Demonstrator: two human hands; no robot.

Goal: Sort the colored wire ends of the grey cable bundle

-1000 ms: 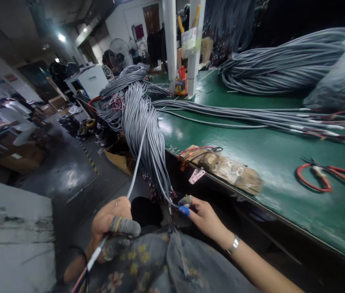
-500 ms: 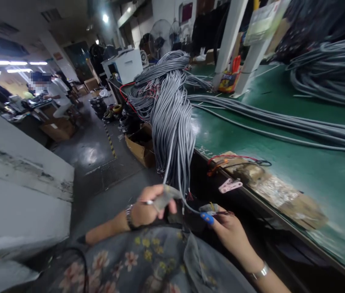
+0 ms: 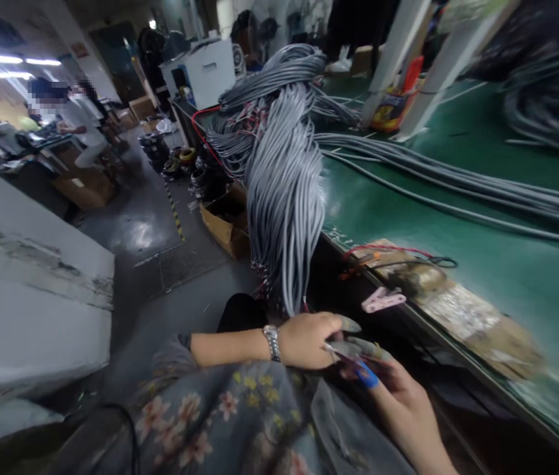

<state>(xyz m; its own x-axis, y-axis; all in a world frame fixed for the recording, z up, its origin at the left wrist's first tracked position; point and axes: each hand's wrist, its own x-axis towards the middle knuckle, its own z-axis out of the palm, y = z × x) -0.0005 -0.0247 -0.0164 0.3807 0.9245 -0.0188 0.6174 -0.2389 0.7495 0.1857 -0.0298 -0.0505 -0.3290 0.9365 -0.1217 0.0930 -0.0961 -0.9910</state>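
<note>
My left hand (image 3: 309,341), with grey covers on its fingers, reaches across to my right hand. Its fingers are bent around a thin, pale-tipped thing too small to name. My right hand (image 3: 405,399) has a blue cover on the thumb, which pinches thin dark-red wires (image 3: 347,359) at a cable's end. The fingertips of both hands meet over these wires and partly hide them. Just beyond hangs a thick bundle of grey cables (image 3: 287,191), draped over the bench edge with its ends down.
The green bench (image 3: 497,264) runs along the right, with more grey cables (image 3: 438,175) across it. A pink clip (image 3: 383,300) sits at its edge, near taped cardboard (image 3: 477,323). An open carton (image 3: 227,231) stands on the floor. At far left, people (image 3: 79,122) work.
My left hand has let go of the grey cable and moved right to meet my right hand at the wires. The view has shifted slightly.
</note>
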